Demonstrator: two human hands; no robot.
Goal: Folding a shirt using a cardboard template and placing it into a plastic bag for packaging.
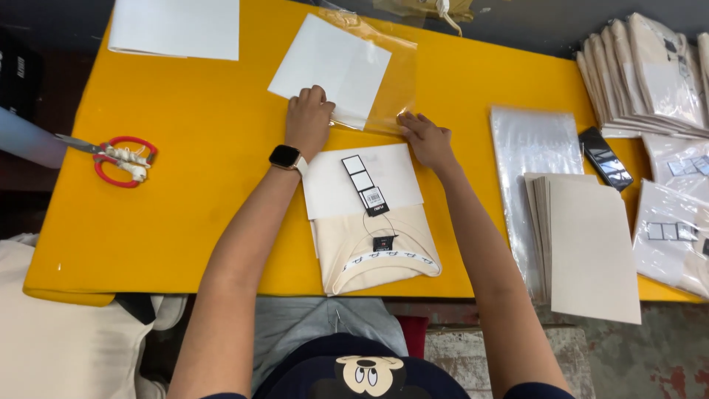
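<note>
A clear plastic bag (395, 81) with a white sheet (332, 66) inside lies at the back middle of the yellow table (192, 185). My left hand (309, 118), with a black watch on the wrist, presses on the bag's near left corner. Holding the bag's near right corner is my right hand (427, 139). Just in front of both hands lies a folded cream garment (377, 247) with a white sheet (395, 177) and black hang tags (365, 185) on top; its collar faces me at the table's front edge.
Red-handled scissors (118, 159) lie at the left. A white sheet (177, 26) sits at the back left. To the right are a stack of clear bags (528, 140), beige cards (583, 244), a black phone (604, 157) and several bagged garments (650, 66).
</note>
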